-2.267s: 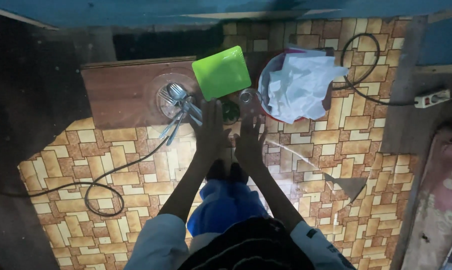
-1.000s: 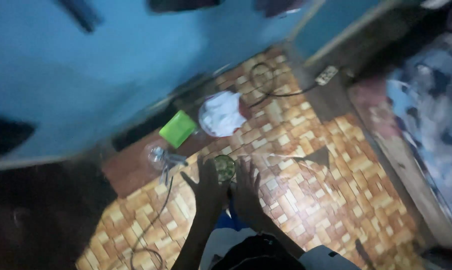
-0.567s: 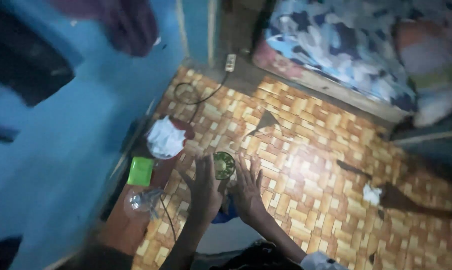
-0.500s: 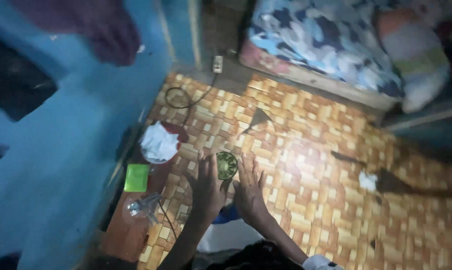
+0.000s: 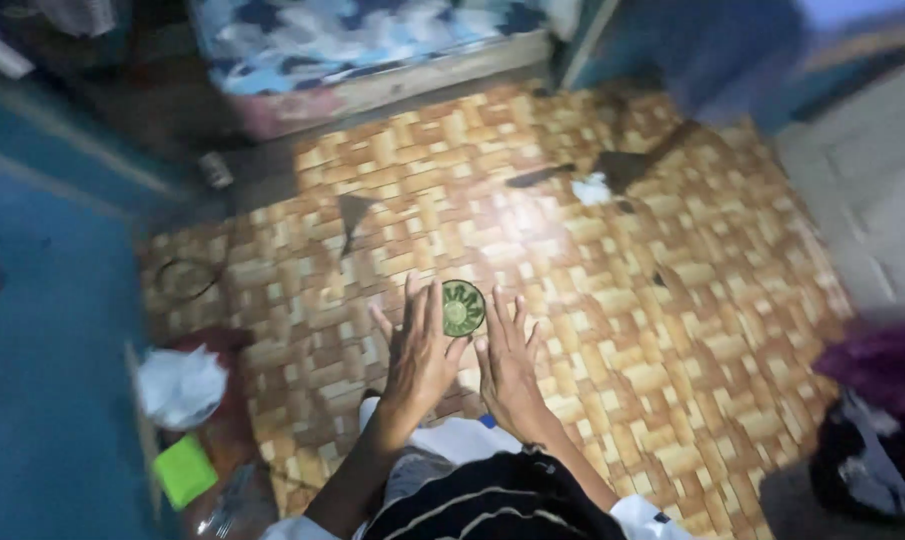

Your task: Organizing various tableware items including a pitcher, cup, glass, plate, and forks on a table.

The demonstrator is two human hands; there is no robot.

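Observation:
A small round green glass (image 5: 462, 307), seen from above with a ribbed pattern inside, is pressed between my two hands over the tiled floor. My left hand (image 5: 417, 352) lies flat against its left side with the fingers stretched out. On the other side, my right hand (image 5: 507, 362) touches its lower right edge, fingers spread. Both forearms reach out from my dark striped top at the bottom edge.
At the lower left lie a white crumpled cloth (image 5: 180, 385) and a green square plate (image 5: 184, 470). A bed with a blue patterned cover (image 5: 352, 30) runs along the top. A power strip (image 5: 215, 170), a cable (image 5: 187, 275), a white paper wad (image 5: 592, 188) and dark cloth (image 5: 872, 400) lie around.
The view has swung round to the right, away from the blue wall. My hands have lifted the green glass from beside the wooden board and carry it between them over the floor.

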